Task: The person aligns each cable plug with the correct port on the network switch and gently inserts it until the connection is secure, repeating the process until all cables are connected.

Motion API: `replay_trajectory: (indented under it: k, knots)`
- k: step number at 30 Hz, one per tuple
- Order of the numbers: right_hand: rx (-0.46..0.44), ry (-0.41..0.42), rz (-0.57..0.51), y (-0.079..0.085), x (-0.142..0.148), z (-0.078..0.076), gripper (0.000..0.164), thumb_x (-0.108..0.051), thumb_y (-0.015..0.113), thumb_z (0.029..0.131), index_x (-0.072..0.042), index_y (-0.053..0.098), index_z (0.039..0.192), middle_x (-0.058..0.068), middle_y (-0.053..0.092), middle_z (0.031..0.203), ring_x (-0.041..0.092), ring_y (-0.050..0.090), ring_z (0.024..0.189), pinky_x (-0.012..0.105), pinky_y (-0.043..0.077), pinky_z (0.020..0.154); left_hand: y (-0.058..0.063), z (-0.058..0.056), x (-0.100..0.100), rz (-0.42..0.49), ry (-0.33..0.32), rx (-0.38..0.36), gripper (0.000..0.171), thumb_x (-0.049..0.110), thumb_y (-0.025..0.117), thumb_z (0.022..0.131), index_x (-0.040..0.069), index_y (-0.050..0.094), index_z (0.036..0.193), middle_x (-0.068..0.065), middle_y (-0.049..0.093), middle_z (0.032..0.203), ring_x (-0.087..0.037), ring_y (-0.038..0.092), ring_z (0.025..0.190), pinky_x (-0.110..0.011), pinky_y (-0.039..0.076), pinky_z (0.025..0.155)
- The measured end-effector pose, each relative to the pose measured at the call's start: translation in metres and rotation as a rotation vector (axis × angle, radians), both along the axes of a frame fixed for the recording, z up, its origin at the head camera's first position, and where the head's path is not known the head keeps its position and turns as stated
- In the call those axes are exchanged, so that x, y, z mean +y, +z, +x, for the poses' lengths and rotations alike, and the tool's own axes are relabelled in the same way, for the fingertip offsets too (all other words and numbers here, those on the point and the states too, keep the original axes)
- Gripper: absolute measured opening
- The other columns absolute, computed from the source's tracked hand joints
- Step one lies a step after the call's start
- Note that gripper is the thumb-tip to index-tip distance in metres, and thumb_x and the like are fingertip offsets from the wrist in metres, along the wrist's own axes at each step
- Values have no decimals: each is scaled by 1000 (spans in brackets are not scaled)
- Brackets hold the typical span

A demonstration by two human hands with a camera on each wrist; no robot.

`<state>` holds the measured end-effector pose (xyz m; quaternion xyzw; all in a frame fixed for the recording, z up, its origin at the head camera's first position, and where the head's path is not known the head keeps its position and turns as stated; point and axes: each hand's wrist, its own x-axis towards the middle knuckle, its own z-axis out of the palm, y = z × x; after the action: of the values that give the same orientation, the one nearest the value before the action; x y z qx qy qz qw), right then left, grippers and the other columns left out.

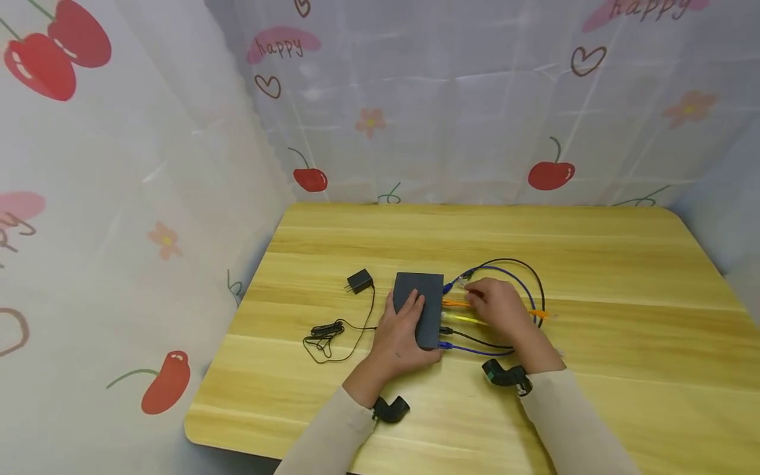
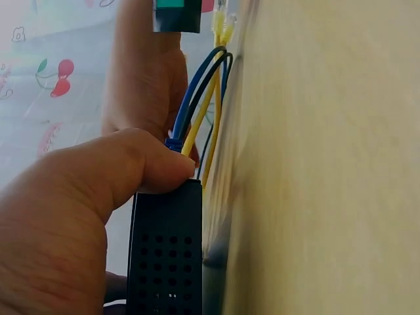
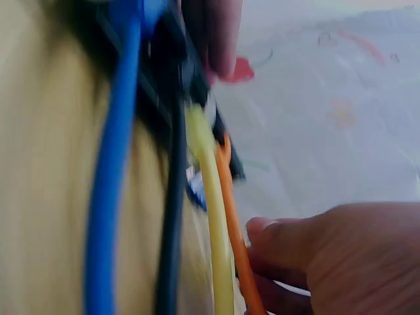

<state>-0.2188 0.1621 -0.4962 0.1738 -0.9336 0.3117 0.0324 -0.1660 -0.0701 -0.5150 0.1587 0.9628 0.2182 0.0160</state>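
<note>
My left hand [image 1: 398,333] grips a dark network switch [image 1: 427,323] on the table, fingers spread over its top. In the left wrist view the thumb [image 2: 164,167] presses on an edge of its vented casing [image 2: 164,249]. My right hand [image 1: 499,307] bends its fingers beside the cable side of the switch. Its fingertips are right at a clear cable plug [image 1: 462,282] and over the orange cable [image 3: 235,216]; I cannot tell which they pinch. A yellow cable [image 3: 218,230], black cable [image 3: 172,197] and blue cable [image 3: 111,177] run from the switch.
A black power adapter [image 1: 359,282] lies left of the switch, its thin cord [image 1: 325,332] partly bundled. Blue and black cable loops [image 1: 522,265] arc behind my right hand. An orange plug end [image 1: 539,315] shows right of it. A patterned curtain [image 1: 451,125] hangs behind the wooden table [image 1: 629,277].
</note>
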Motion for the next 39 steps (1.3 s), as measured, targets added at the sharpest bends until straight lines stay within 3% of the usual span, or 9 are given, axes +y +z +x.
replay_trajectory:
  k: [5,10,15,19,24,29,33,36,39]
  knots:
    - [-72,-120,76,-2,12,-7,41,-21,75,90,1,68,124,22,68,116,38,67,98,54,51,85,-1,1,-1,18,5,-11,109,60,78,69,21,30,159,2,22,166,-43,2,152,-61,33,110]
    - [-108,-100,126,-6,17,-16,47,-28,76,89,-3,68,128,21,70,111,37,67,98,56,49,87,-4,0,-1,20,-17,-8,108,59,77,70,23,28,159,2,21,166,-43,0,152,-62,33,109]
    - [-72,-88,120,-17,15,-21,30,-26,76,89,-7,77,112,11,69,94,29,63,86,50,50,78,-5,0,0,13,-29,-6,107,60,76,70,24,28,159,2,21,166,-44,1,152,-60,34,109]
    - [-30,-85,97,-20,14,-20,18,-23,73,91,-8,79,97,8,70,91,26,64,82,47,50,76,-4,1,1,13,-20,-17,108,59,77,70,25,28,159,3,21,166,-43,1,152,-60,34,109]
    - [6,-97,110,-18,12,-16,22,-22,62,99,-8,73,86,9,68,83,27,61,75,46,47,72,-3,1,0,11,-14,-13,108,59,77,70,25,28,159,4,20,166,-43,1,152,-61,34,109]
    - [12,-122,111,-14,12,-14,28,-19,51,104,0,71,100,16,71,87,37,66,85,53,50,79,-3,0,-1,5,-22,-15,107,60,76,71,25,27,159,4,19,166,-42,0,152,-60,33,110]
    - [-33,-141,52,-15,12,-14,31,-19,53,103,4,65,121,20,73,97,35,69,84,53,52,77,-3,1,-2,5,-27,-7,107,60,76,71,24,28,159,3,20,166,-43,1,152,-61,33,109]
    - [-46,-152,18,-18,13,-14,33,-21,59,101,4,64,122,19,73,94,31,68,77,50,52,72,-4,1,-2,1,-28,3,107,60,76,71,24,28,159,3,20,166,-43,1,152,-61,34,109]
    - [-19,-137,20,-20,13,-11,32,-23,64,98,2,67,119,20,73,97,34,69,84,51,53,75,-5,0,-2,4,-29,10,107,60,76,71,23,29,159,3,21,166,-43,2,152,-62,34,109]
